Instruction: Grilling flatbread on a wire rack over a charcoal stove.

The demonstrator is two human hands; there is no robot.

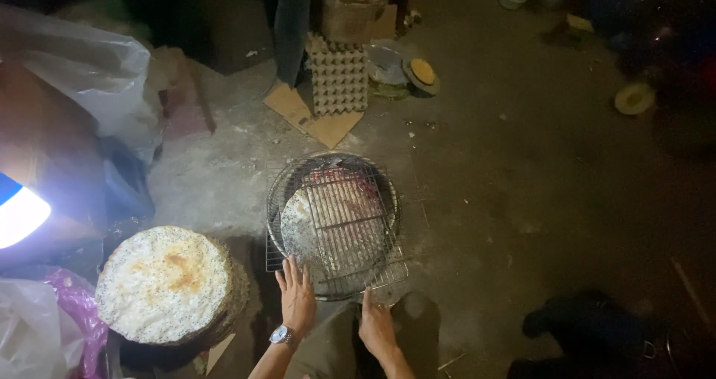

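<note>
A round charcoal brazier (pixel 277 192) stands on the ground with glowing coals at its far side. A wire grill rack (pixel 344 222) lies over it, holding a round speckled rice cracker (pixel 321 233). My left hand (pixel 297 295), with a wristwatch, reaches flat-fingered to the rack's near left edge and touches the cracker's rim. At the rack's near edge, my right hand (pixel 375 323) has a finger pointing up against the wire. Neither hand holds anything that I can see.
A stack of toasted speckled crackers (pixel 165 283) sits at the left. Plastic bags (pixel 82 66) and a bright lamp (pixel 19 213) lie further left. An egg carton (pixel 338 77) and cardboard (pixel 313 118) lie beyond the brazier. Dark objects sit at the right.
</note>
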